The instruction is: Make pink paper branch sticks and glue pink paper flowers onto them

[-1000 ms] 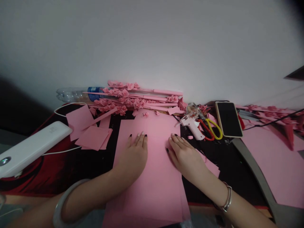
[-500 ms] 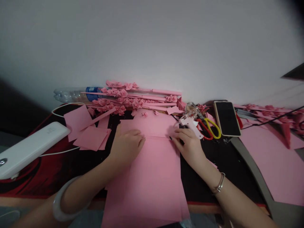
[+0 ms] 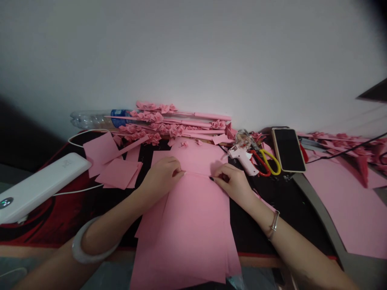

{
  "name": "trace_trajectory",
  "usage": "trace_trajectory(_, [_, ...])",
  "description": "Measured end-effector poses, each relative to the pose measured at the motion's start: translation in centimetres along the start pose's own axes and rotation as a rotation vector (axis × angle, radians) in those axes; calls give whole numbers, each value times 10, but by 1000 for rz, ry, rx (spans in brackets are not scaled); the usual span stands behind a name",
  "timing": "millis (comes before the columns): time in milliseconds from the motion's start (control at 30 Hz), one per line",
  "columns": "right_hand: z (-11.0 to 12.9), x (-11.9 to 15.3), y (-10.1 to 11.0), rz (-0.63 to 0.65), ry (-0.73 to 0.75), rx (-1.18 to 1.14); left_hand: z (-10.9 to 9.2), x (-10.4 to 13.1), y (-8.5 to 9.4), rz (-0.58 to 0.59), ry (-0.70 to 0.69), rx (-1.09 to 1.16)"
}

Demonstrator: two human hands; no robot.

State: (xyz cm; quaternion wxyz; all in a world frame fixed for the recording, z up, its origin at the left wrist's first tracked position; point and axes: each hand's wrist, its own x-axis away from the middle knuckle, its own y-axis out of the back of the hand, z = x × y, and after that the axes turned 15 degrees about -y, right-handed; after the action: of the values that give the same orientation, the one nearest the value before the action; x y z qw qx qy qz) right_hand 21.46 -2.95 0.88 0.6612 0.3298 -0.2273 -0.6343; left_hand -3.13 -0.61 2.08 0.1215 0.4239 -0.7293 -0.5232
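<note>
My left hand (image 3: 163, 175) and my right hand (image 3: 231, 181) face each other over the pink sheets of paper (image 3: 196, 225). Between their fingertips runs a narrow rolled or folded edge of pink paper (image 3: 196, 174). Thumb and fingers of the left hand pinch its left end, and those of the right hand pinch its right end. Whether this edge belongs to a separate piece or to a sheet beneath is hard to make out. Two small pink paper flowers (image 3: 184, 144) lie just beyond, on the paper.
Pink paper flower stems (image 3: 187, 123) lie along the wall beside a plastic bottle (image 3: 93, 119). On the right are a glue gun (image 3: 243, 158), scissors (image 3: 272, 163) and a phone (image 3: 289, 150). Paper squares (image 3: 117, 174) and a white elongated device (image 3: 45, 183) occupy the left.
Both hands have moved slightly closer together. The paper's near edge, flat between them before, now appears as a narrow raised strip pinched at both ends.
</note>
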Motion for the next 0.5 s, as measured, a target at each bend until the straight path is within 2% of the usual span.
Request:
trace_trajectory(133, [0,0,0,28,-54,-17,7,-1,-2,-3,-21,78])
trace_trajectory(300, [0,0,1,93,-53,-33,10,-2,-3,-19,-21,195])
trace_trajectory(500, [0,1,0,128,-75,-24,10,-2,-1,-11,-111,279])
